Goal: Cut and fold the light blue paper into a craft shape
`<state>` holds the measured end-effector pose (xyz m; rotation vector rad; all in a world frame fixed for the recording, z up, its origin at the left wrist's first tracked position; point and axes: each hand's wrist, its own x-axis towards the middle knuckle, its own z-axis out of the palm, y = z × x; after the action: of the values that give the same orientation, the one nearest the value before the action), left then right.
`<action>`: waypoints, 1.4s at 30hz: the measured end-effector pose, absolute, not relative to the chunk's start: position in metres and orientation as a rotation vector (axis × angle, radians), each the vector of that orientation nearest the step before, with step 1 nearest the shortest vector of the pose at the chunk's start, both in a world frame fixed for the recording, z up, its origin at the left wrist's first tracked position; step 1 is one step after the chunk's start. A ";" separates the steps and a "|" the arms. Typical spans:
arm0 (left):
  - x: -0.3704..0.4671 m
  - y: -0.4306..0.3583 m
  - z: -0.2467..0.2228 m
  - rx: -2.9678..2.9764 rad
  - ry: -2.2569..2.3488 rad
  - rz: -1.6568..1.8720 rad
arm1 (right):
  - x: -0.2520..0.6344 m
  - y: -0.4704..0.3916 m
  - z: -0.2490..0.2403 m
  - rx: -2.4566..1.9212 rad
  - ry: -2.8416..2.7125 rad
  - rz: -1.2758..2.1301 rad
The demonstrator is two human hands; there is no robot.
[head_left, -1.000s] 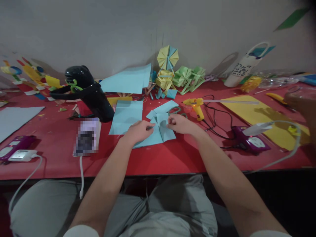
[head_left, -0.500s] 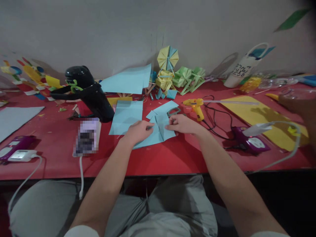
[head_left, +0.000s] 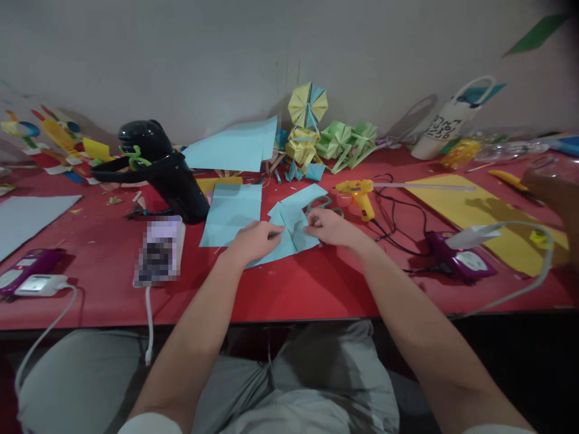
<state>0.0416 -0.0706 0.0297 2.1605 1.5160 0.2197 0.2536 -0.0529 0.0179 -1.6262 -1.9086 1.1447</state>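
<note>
Between my hands lies a light blue sheet of paper [head_left: 286, 242] with a crease or slit running down its middle. My left hand [head_left: 257, 241] is closed on its left part, thumb and fingers pinched together. On the right, my right hand [head_left: 329, 226] pinches the sheet's other part. Another blue piece [head_left: 304, 196] sits just behind it. Partly hidden behind my right hand are the handles of scissors [head_left: 318, 203]. To the left, close to my left hand, rests a flat blue sheet [head_left: 233, 211] with fold lines.
A yellow glue gun [head_left: 360, 196] with its cord lies right of my hands. A black bottle [head_left: 181, 187] and a phone [head_left: 159, 250] stand left. Folded paper figures [head_left: 307, 129] are against the wall. A purple power strip [head_left: 461, 256] and yellow paper [head_left: 488, 217] lie right.
The blue paper's middle slit has narrowed and its right part has shifted slightly. Both hands stay nearly in place. At the far right, the brown shape has moved a little, showing more of a yellow-handled tool.
</note>
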 end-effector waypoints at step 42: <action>0.038 -0.067 0.026 2.086 1.473 0.250 | 0.257 -0.056 0.019 -1.614 -2.011 1.161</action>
<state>0.0381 -0.0673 0.0255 2.0858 1.4728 0.2499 0.2575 -0.0556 0.0191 -1.6142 -2.0109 1.1610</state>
